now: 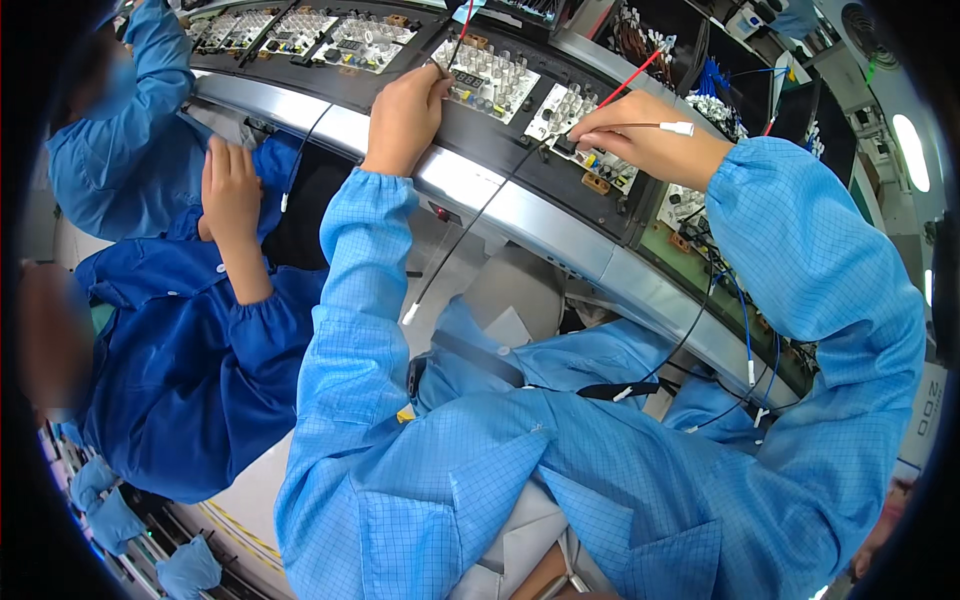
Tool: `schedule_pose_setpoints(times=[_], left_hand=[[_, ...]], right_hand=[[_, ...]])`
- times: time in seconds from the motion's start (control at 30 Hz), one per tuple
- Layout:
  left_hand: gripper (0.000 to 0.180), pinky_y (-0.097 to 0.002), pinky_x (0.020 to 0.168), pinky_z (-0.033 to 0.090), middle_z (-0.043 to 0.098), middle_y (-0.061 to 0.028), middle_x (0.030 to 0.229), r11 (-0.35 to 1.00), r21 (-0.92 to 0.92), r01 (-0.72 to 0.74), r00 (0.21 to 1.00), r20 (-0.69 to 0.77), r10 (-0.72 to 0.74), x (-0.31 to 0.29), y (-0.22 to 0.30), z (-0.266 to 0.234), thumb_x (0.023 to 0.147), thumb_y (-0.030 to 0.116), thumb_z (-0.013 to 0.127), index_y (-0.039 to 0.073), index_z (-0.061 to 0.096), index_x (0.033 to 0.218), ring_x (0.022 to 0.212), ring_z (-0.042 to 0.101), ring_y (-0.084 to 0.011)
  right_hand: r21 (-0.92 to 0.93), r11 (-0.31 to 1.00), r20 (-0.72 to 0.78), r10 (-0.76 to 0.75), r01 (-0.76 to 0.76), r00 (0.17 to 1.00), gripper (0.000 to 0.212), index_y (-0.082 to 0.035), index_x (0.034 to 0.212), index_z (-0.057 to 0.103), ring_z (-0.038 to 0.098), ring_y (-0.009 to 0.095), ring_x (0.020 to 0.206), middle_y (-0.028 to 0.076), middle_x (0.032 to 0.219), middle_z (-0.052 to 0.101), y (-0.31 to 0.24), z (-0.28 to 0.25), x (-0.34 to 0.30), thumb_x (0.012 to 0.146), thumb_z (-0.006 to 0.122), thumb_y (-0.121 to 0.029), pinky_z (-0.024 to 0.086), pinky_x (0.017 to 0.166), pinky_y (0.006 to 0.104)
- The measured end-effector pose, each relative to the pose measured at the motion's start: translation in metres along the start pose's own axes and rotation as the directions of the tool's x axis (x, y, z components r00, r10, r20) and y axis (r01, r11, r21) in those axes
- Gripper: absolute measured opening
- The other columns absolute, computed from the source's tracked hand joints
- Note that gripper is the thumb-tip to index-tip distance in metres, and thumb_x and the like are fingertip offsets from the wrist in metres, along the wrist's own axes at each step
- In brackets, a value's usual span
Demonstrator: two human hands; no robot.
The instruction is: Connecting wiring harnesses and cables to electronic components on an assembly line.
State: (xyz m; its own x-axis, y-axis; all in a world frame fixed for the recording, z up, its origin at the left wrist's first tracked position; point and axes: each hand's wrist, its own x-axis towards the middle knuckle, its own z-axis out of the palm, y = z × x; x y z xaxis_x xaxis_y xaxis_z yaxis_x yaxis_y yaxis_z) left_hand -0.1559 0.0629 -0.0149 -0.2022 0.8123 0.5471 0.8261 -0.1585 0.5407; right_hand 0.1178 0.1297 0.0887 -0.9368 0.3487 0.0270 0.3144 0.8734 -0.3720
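Observation:
My left hand (404,118) is closed, its fingertips pinched at the left edge of a white circuit board (488,82) with a small display and clear round parts. A thin dark wire (458,50), red higher up, runs into those fingertips. To the right, my right hand (650,135) is closed at another circuit board (562,108), pinching the end of a brown wire (630,125). The brown wire lies back across the hand to a white connector (677,128). From the same board a black wire (480,212) hangs over the metal edge, and a red wire (632,78) rises behind my fingers.
More circuit boards (365,42) sit along the dark line at the left. A silver rail (460,180) edges it in front. Bundled wires (705,105) fill bins at the back right. Loose wires (748,340) dangle by my right sleeve. A co-worker's hand (232,190) is raised at left.

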Motion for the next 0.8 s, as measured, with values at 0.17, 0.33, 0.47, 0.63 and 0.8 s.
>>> schedule_pose_setpoints(times=[0.17,0.33,0.47,0.63,0.8], left_hand=[[0.010,-0.0389,0.063,0.049,0.065,-0.0166,0.081,0.997,0.073,-0.033,0.999,-0.032,0.035,0.003,0.006,0.006,0.086,0.010,0.060,0.001,0.063,0.088,0.074,0.062,-0.0348],[0.010,-0.0452,0.062,0.046,0.062,-0.0155,0.080,0.996,0.075,-0.055,0.997,-0.048,0.059,0.006,0.011,0.013,0.086,0.015,0.059,0.005,0.058,0.083,0.075,0.059,-0.0386],[0.012,-0.0450,0.061,0.046,0.061,-0.0167,0.079,0.994,0.070,-0.083,0.994,-0.071,0.088,0.006,0.010,0.012,0.086,0.014,0.059,0.004,0.057,0.081,0.074,0.059,-0.0383],[0.015,-0.0445,0.058,0.044,0.058,-0.0180,0.073,0.994,0.069,-0.086,0.992,-0.086,0.092,0.005,0.014,0.007,0.085,0.014,0.061,0.001,0.056,0.079,0.066,0.057,-0.0377],[0.018,-0.0420,0.057,0.044,0.059,-0.0178,0.072,0.998,-0.035,-0.056,0.996,-0.065,0.054,0.006,0.015,0.009,0.084,0.015,0.063,0.000,0.057,0.076,0.064,0.057,-0.0359]], right_hand=[[0.051,0.998,0.021,0.034,-0.035,0.999,0.019,-0.006,0.099,0.069,0.065,0.025,0.084,0.011,0.092,0.068,0.006,-0.001,-0.003,0.090,0.059,-0.020,0.052,0.078,0.0321],[0.061,0.987,-0.007,0.152,-0.151,0.988,0.021,-0.006,0.100,0.069,0.065,0.023,0.084,0.008,0.094,0.068,0.007,-0.002,-0.007,0.090,0.059,-0.022,0.052,0.077,0.0312],[-0.021,0.998,0.009,0.065,-0.065,0.998,0.021,-0.007,0.098,0.069,0.065,0.022,0.081,0.007,0.093,0.068,0.011,-0.010,-0.006,0.089,0.061,-0.024,0.053,0.076,0.0316],[-0.224,0.973,-0.014,0.052,-0.054,0.999,0.023,-0.010,0.086,0.068,0.063,0.032,0.075,0.012,0.075,0.065,0.000,-0.017,-0.004,0.086,0.062,-0.031,0.049,0.065,0.0432],[-0.192,0.980,-0.053,0.046,-0.055,0.998,0.024,-0.010,0.084,0.067,0.061,0.033,0.071,0.012,0.071,0.062,0.004,-0.010,-0.004,0.087,0.061,-0.033,0.048,0.063,0.0451]])
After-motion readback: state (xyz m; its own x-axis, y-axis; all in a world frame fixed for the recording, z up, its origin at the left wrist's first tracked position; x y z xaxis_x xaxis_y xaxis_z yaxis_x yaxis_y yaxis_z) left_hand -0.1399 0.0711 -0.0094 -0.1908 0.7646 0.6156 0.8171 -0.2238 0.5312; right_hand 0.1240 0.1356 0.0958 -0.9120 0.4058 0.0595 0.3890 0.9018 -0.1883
